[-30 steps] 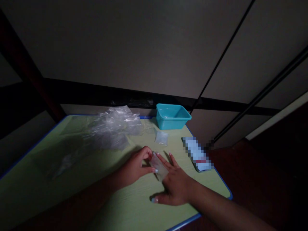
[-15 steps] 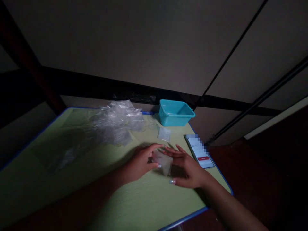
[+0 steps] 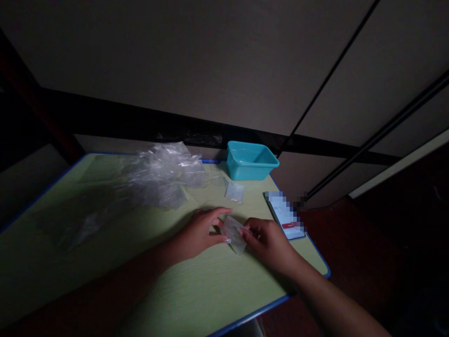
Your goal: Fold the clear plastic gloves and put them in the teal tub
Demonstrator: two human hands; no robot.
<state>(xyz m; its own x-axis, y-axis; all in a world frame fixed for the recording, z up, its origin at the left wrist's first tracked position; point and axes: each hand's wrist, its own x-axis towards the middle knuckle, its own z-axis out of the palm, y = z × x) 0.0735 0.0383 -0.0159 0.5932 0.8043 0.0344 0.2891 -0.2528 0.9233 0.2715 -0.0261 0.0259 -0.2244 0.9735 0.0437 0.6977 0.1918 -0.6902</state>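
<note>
A small clear plastic bag (image 3: 235, 236) is between my hands, above the table (image 3: 203, 290). My right hand (image 3: 268, 238) pinches its right edge between thumb and fingers. On the other side, my left hand (image 3: 201, 234) has its thumb and index finger spread apart at the bag's left edge, with the other fingers curled behind. A small whitish packet (image 3: 235, 192) lies flat on the table just beyond the hands.
Crumpled clear plastic bags (image 3: 163, 175) are heaped at the back left. A turquoise basket (image 3: 252, 171) stands at the back right corner. A phone (image 3: 286, 217) lies at the right edge, and a panelled wall rises behind the table.
My right hand has gone from spread fingers to a pinch on the bag's right edge. My left hand stays much the same. The whole view has shifted slightly.
</note>
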